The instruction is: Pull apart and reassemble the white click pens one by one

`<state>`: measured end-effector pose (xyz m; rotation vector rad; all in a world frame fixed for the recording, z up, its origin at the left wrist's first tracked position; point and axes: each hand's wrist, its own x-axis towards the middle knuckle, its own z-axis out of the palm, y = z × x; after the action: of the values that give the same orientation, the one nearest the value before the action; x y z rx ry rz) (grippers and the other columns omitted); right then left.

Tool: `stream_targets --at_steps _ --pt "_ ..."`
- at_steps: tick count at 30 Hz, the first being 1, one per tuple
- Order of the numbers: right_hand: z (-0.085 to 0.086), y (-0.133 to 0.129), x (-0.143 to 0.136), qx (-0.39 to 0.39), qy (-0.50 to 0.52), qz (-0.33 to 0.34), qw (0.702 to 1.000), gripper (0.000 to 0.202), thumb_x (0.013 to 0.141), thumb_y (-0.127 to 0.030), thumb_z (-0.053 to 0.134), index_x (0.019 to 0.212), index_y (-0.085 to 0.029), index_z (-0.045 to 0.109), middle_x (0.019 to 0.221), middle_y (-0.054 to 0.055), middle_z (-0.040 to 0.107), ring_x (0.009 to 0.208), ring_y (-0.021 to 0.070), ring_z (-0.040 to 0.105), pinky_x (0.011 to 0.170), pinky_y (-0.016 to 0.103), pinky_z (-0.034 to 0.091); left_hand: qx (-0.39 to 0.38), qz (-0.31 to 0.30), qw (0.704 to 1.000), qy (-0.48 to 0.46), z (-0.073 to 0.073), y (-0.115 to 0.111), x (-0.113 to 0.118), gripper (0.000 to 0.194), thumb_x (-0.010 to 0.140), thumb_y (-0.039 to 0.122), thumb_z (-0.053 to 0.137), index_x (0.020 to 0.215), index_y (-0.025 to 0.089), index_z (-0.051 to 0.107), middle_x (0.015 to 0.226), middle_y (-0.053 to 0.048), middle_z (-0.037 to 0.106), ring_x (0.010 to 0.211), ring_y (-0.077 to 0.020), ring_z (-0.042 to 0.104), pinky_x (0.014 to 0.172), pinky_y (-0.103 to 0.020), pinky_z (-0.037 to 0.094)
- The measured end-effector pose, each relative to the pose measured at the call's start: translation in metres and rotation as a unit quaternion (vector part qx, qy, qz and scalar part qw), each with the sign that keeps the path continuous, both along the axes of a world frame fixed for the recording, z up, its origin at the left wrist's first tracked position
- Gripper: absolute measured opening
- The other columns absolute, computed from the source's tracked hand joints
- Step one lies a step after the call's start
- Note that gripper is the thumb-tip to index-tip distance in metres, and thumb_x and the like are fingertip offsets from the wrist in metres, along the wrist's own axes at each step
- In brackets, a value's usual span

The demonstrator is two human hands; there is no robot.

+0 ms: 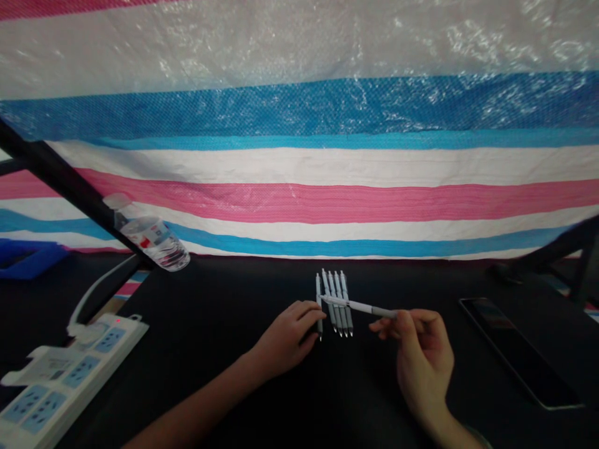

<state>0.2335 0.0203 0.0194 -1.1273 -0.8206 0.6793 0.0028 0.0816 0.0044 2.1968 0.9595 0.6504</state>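
Several white ballpoint pens with grey grips [340, 305] lie side by side on the black tabletop, tips towards me. A little to their left lies another ballpoint pen [319, 287], parallel to the group. My left hand [292, 333] is closed at the lower part of that pen, thumb and fingers on its grip; the exact contact is partly hidden. Pinched by its grey end in my right hand [423, 358], one more ballpoint pen [360, 306] points left across and above the row. Its white end reaches over the pen at my left hand.
A phone [515, 349] lies at the right. On the left are a white power strip [79, 368] with a plugged-in cable, a tilted water bottle [156, 240] by a black bar [70, 187], and a blue tray [32, 259]. Striped plastic sheeting [299, 202] hangs behind the table.
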Motion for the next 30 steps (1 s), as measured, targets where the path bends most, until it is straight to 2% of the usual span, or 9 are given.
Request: stream_targets --at_steps 2,4,12,20,25,27,29,30 --pt "0.000 0.001 0.001 0.006 0.015 0.002 1.000 0.024 0.095 -0.039 0.073 0.095 -0.022 0.057 0.068 -0.002 0.078 0.060 0.0169 0.073 0.058 0.026 0.055 0.079 -0.048 0.994 0.060 -0.002 0.001 0.000 0.039 0.087 0.006 0.060 0.121 0.023 0.068 0.133 -0.014 0.066 0.118 -0.0338 0.062 0.101 -0.051 0.052" --pt "0.001 0.002 0.001 0.006 0.028 0.006 1.000 0.024 0.095 -0.039 0.074 0.095 -0.022 0.057 0.067 -0.002 0.078 0.059 0.0170 0.073 0.057 0.026 0.055 0.108 -0.066 0.987 0.095 -0.003 0.002 0.000 0.035 0.090 0.007 0.059 0.120 0.021 0.069 0.135 -0.015 0.066 0.116 -0.0343 0.062 0.100 -0.051 0.053" --pt "0.002 0.004 0.002 0.004 0.055 0.007 0.998 0.026 0.092 -0.039 0.076 0.095 -0.021 0.057 0.065 -0.001 0.078 0.058 0.0187 0.074 0.054 0.026 0.055 0.130 -0.051 0.981 0.133 0.004 -0.001 0.003 0.026 0.092 0.012 0.063 0.117 0.018 0.067 0.128 -0.019 0.066 0.113 -0.0353 0.064 0.096 -0.052 0.056" --pt "0.005 0.003 0.001 -0.012 0.089 0.015 0.996 0.033 0.086 -0.043 0.081 0.092 -0.020 0.057 0.063 0.001 0.078 0.057 0.0196 0.076 0.051 0.023 0.056 0.145 -0.036 0.980 0.132 0.001 -0.005 0.001 0.028 0.090 0.013 0.065 0.117 0.018 0.063 0.132 -0.016 0.063 0.114 -0.0315 0.064 0.097 -0.048 0.056" --pt "0.008 0.001 0.000 -0.040 0.130 0.039 0.990 0.037 0.082 -0.044 0.084 0.090 -0.020 0.056 0.064 0.002 0.079 0.059 0.0194 0.076 0.053 0.023 0.057 0.127 -0.031 0.985 0.111 0.003 -0.006 -0.001 0.028 0.088 0.011 0.065 0.115 0.018 0.065 0.129 -0.015 0.066 0.113 -0.0308 0.064 0.097 -0.048 0.056" --pt "0.009 0.000 0.000 -0.057 0.148 0.050 0.986 0.039 0.080 -0.045 0.085 0.089 -0.021 0.056 0.065 0.003 0.079 0.061 0.0195 0.077 0.054 0.022 0.057 0.104 -0.019 0.991 0.076 0.005 -0.006 0.000 0.029 0.087 0.009 0.064 0.115 0.018 0.066 0.129 -0.015 0.066 0.114 -0.0314 0.064 0.099 -0.050 0.054" --pt "0.010 -0.002 -0.002 -0.077 0.164 0.066 0.981 0.040 0.079 -0.045 0.086 0.089 -0.021 0.056 0.067 0.004 0.080 0.063 0.0198 0.077 0.055 0.022 0.057 0.042 0.019 0.999 0.005 0.008 -0.008 0.001 0.033 0.085 0.010 0.066 0.117 0.019 0.067 0.123 -0.014 0.069 0.109 -0.0296 0.066 0.096 -0.047 0.055" --pt "0.011 -0.004 -0.004 -0.090 0.171 0.078 0.978 0.040 0.078 -0.045 0.086 0.089 -0.021 0.057 0.068 0.004 0.080 0.065 0.0201 0.078 0.056 0.022 0.058 -0.014 0.046 0.998 -0.046 0.010 -0.009 0.002 0.034 0.085 0.011 0.067 0.118 0.018 0.066 0.117 -0.013 0.071 0.103 -0.0275 0.068 0.091 -0.044 0.057"
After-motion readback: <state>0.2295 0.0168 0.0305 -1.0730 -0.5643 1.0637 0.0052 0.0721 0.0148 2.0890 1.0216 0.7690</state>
